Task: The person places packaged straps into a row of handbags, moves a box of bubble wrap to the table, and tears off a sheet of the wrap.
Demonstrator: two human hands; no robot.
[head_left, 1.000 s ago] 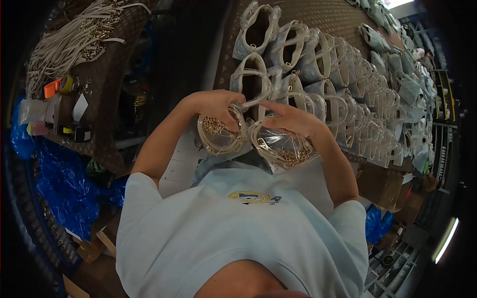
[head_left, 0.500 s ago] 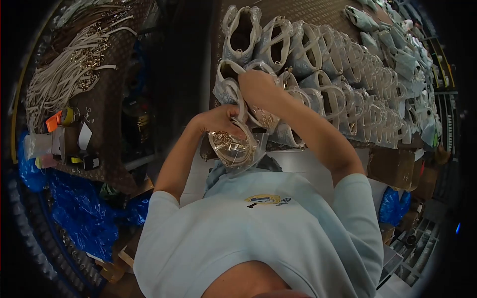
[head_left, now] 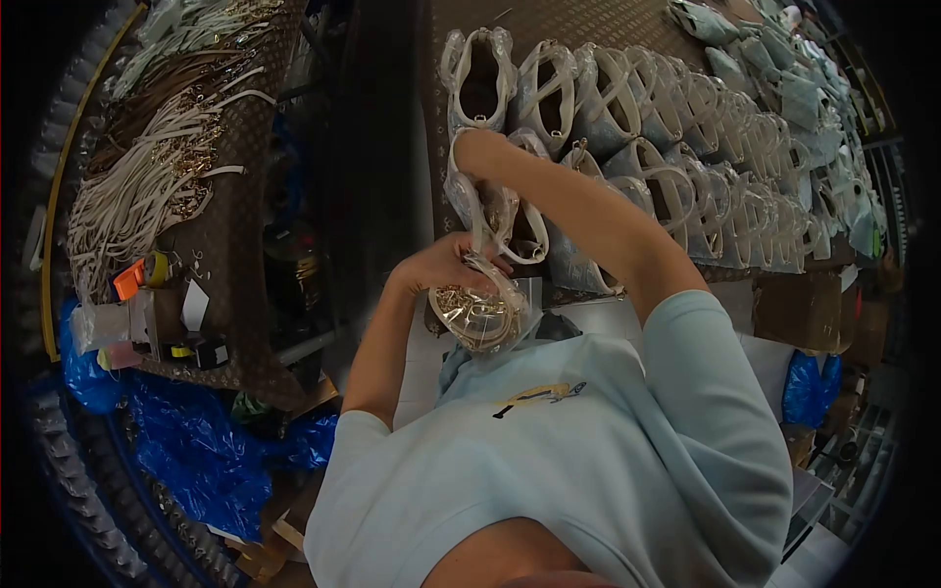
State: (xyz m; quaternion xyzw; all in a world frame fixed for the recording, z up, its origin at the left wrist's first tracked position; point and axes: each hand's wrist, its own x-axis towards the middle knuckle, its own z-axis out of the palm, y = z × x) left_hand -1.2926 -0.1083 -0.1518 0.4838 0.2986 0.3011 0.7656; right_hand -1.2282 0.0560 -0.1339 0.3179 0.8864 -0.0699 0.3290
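My left hand is closed round the top of a clear plastic bag at the table's front edge. Coiled pale straps with gold-coloured chain or clasps show through the plastic. A pale handbag stands just beyond, its handle coming down close to my left fingers. My right hand reaches into the mouth of this handbag, where its fingers are hidden. Another open handbag with a dark lining is beside it, under my right forearm.
Rows of plastic-wrapped handbags stretch right across the patterned table cover. Pale straps with gold clasps lie on the left table, near an orange tape dispenser. Blue plastic lies below; a cardboard box sits at right.
My right hand has moved slightly left and deeper into the handbag's mouth. My left hand keeps its hold on the plastic bag. The whole view has shifted a little.
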